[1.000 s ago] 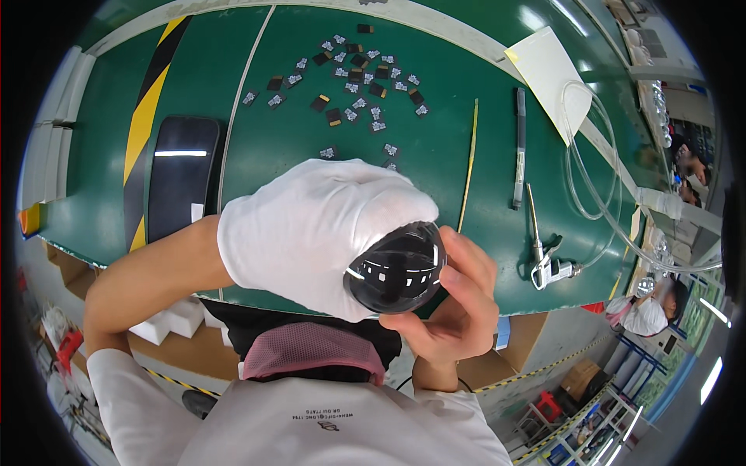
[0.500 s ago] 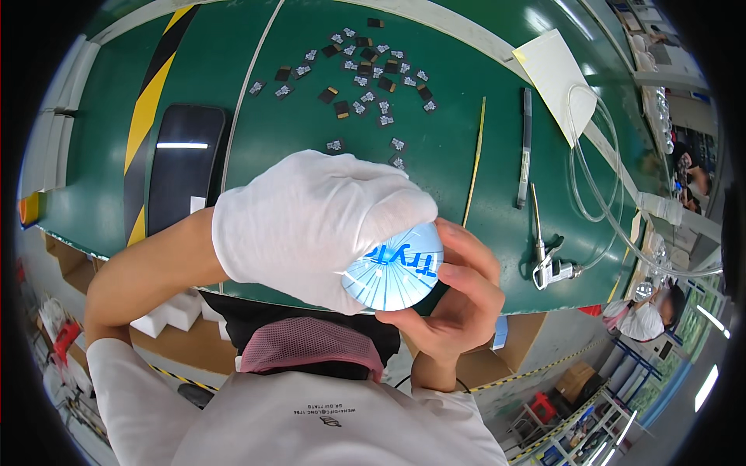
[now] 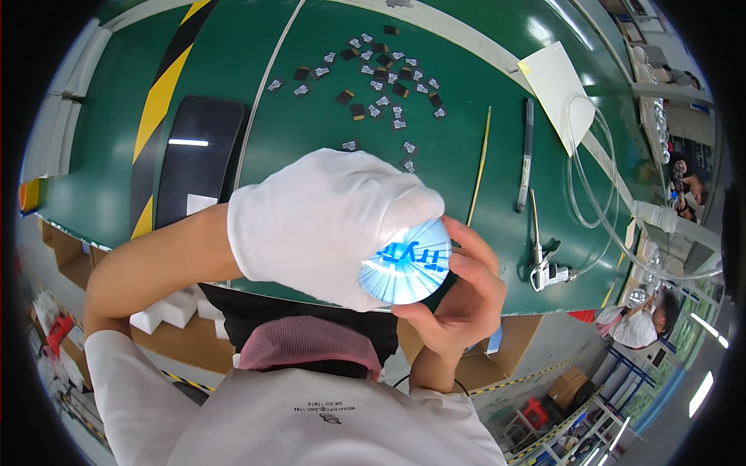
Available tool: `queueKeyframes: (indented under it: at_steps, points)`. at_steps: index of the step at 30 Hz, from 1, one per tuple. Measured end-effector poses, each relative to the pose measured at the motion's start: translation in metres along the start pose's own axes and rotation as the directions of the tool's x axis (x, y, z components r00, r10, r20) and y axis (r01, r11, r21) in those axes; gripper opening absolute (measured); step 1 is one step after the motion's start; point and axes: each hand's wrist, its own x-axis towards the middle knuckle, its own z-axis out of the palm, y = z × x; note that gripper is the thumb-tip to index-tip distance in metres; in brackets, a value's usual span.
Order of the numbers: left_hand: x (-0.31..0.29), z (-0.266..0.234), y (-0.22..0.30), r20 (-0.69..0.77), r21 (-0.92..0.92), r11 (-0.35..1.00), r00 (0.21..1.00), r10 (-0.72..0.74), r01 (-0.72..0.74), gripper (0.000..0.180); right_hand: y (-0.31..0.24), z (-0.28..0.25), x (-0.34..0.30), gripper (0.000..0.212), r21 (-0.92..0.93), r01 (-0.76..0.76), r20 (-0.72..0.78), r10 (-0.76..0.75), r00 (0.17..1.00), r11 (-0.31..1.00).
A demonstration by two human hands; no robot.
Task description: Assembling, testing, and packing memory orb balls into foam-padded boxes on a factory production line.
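My left hand, in a white cloth glove, curls round the upper left side of a glossy round piece. This piece is pale blue and white with fine rays and blue print, and bright reflections lie on its curved-looking face. Bare fingers and the thumb of my right hand grip its right and lower edge. Both hands are closed on it above the table's near edge. The glove covers part of the piece, so its full outline and back are hidden. Beyond the hands, several small black memory cards lie scattered.
On the green table a black smartphone lies left. To the right are a thin yellow stick, a dark pen, an air blow gun with a clear hose, and a white sheet. Another person sits far right.
The view has shifted slightly, so the table things sit a little differently. Both hands keep their grip on the round piece, which looks slightly turned and shows a brighter reflection.
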Motion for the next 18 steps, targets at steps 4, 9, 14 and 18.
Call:
queueKeyframes:
  at_steps: [4,9,14,18]
  points:
    - [-0.0015,0.0044,-0.0013,-0.021,-0.001,1.000,1.000,0.021,-0.021,0.080,-0.0045,0.0073,0.0035,0.071,0.053,-0.012,-0.111,0.018,0.994,0.999]
    - [-0.0007,0.0006,0.0009,0.073,-0.027,0.999,0.997,-0.039,0.041,0.078,-0.0052,0.0070,0.0026,0.073,0.020,-0.023,-0.109,0.025,0.994,1.000]
    - [-0.0009,0.0026,-0.0002,0.052,-0.054,0.998,0.998,-0.022,0.025,0.077,-0.0053,0.0067,0.0027,0.074,0.012,-0.024,-0.098,0.025,0.995,1.000]
    - [-0.0010,0.0015,0.0006,0.065,-0.060,0.998,0.998,-0.024,0.028,0.076,-0.0061,0.0078,0.0022,0.073,0.030,-0.034,-0.105,0.037,0.994,0.999]
